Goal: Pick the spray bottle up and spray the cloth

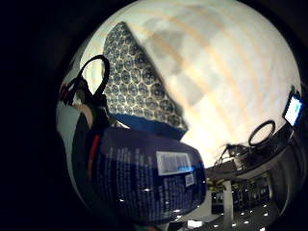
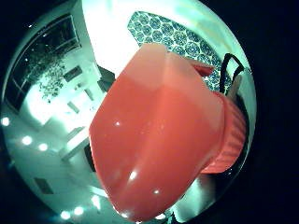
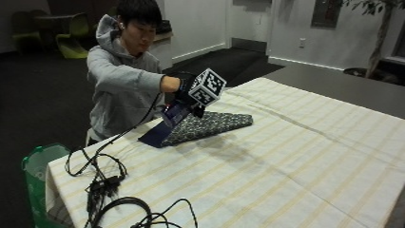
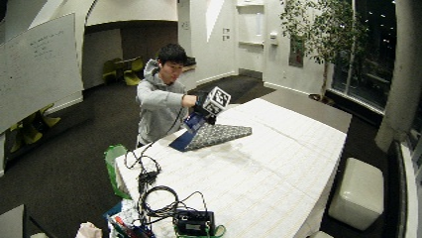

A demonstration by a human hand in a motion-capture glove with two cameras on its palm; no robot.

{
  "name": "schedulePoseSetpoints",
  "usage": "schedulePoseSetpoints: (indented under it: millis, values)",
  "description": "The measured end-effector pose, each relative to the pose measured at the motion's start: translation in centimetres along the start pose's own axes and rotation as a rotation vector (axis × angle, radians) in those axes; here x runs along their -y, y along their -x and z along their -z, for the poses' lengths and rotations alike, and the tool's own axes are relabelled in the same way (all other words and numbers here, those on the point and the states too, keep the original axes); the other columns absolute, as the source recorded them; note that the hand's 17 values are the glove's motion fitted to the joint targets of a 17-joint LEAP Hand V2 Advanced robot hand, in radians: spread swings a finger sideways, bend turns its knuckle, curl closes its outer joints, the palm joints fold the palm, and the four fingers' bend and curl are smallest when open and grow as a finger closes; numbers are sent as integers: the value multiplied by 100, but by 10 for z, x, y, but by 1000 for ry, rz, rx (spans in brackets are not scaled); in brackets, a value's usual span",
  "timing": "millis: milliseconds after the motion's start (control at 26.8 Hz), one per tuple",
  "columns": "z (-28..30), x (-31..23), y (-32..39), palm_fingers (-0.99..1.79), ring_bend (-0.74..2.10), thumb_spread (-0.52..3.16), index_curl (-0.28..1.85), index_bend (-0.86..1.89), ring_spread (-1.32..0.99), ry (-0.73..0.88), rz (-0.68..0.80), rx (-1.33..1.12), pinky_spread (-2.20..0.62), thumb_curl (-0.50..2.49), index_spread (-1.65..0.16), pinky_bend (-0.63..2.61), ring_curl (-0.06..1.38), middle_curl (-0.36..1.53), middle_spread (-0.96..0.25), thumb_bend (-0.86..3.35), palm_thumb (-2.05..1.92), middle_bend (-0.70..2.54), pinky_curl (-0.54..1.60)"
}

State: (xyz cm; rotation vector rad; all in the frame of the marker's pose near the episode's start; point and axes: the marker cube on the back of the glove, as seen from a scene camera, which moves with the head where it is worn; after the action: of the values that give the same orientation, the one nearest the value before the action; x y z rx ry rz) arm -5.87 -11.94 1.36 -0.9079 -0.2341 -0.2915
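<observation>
One spray bottle (image 3: 172,115), dark blue with a red nozzle head (image 2: 159,135), is in your gloved right hand (image 3: 185,93): your fingers are wrapped round it, and you hold it tilted in the air above the bench (image 3: 303,156). Just below that hand lies the patterned cloth (image 3: 208,125), folded flat on the striped bench cover, with a plain blue corner (image 3: 152,137) showing at the end nearest you. The bottle does not touch the cloth. Black cables (image 3: 107,185) trail across the bench on your side of the hand.
</observation>
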Motion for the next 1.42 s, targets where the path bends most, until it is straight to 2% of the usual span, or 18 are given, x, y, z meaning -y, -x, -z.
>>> schedulePoseSetpoints:
  millis: [187,634,1045,1232,1418]
  values:
    - [-14,6,-1,132,56,-2,52,43,-13,31,-21,-19,-13,67,-16,27,45,49,-4,-3,106,63,35]
    - [11,-27,43,132,55,-4,53,42,-13,-16,-37,-96,-13,69,-16,27,45,50,-4,-3,106,63,36]
    - [-27,6,18,132,55,-5,55,42,-13,92,-70,-91,-13,69,-16,27,46,50,-4,-3,106,63,36]
    - [-23,7,38,132,55,-4,55,41,-13,56,26,-46,-13,70,-16,27,46,50,-4,-2,106,63,36]
    - [2,1,106,132,55,-4,55,41,-13,-105,230,39,-13,70,-16,27,46,51,-4,-3,106,63,37]
